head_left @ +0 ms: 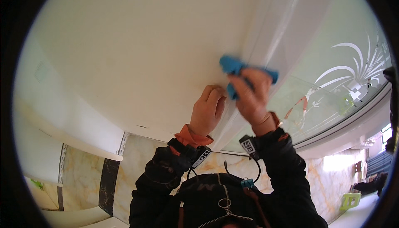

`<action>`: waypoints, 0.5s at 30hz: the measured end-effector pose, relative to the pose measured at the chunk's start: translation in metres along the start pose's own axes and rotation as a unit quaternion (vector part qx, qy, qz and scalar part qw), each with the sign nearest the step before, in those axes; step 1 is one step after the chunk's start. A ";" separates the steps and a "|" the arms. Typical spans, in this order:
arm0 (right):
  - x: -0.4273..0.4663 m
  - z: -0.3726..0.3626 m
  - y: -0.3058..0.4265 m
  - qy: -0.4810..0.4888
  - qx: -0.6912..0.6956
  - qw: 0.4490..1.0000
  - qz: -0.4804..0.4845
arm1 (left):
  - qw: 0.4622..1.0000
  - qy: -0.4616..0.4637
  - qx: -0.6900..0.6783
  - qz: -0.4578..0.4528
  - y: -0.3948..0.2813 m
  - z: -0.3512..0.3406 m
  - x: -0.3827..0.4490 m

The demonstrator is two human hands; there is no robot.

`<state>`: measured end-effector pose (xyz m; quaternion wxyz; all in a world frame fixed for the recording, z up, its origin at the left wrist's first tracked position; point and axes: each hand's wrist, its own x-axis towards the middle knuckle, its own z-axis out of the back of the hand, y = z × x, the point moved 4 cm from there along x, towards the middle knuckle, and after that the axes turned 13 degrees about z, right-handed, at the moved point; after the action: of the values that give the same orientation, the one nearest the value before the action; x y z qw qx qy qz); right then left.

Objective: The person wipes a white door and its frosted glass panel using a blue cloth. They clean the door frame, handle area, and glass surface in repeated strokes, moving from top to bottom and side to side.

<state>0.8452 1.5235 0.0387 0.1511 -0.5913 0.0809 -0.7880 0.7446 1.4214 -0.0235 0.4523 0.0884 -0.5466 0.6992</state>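
Observation:
A blue cloth (232, 65) is gripped in my right hand (254, 95), slightly blurred, against the white door frame (276, 37) where it meets a cream wall. My left hand (207, 109) is just left of it, fingers curled, near or on the wall (140, 56); whether it touches is hard to tell, and nothing shows in it. To the right of the frame is a glass panel (327, 103) with a white plant pattern.
Marble-patterned floor (137, 156) with a black strip (109, 181) lies below at left. A light green plastic stool (350, 200) stands at the lower right, with a person's dark sleeve (371, 188) close by. A wall edge (123, 143) juts at left.

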 end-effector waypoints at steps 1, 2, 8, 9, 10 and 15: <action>-0.015 -0.012 0.016 0.025 0.005 0.999 0.024 | 1.000 0.015 0.007 0.014 0.008 0.003 -0.003; -0.030 -0.021 0.032 0.049 0.034 0.998 0.023 | 0.999 0.030 0.025 0.021 0.014 0.008 -0.006; -0.046 -0.024 0.039 0.089 0.055 0.987 -0.126 | 0.998 0.042 -0.027 0.033 0.019 0.029 -0.006; -0.032 -0.022 0.039 0.056 0.036 0.990 -0.128 | 0.998 -0.001 -0.064 0.021 0.014 0.040 -0.005; -0.018 -0.019 0.035 0.014 0.015 0.987 -0.159 | 0.998 -0.022 -0.051 -0.037 0.007 0.047 0.001; 0.057 -0.062 0.046 -0.117 -0.052 0.979 -0.157 | 0.985 -0.012 0.010 -0.173 -0.004 0.077 0.037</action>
<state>0.7780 1.4578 0.0586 0.0027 -0.6919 0.0093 -0.7219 0.6978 1.3764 0.0323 0.5591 0.1944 -0.5217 0.6144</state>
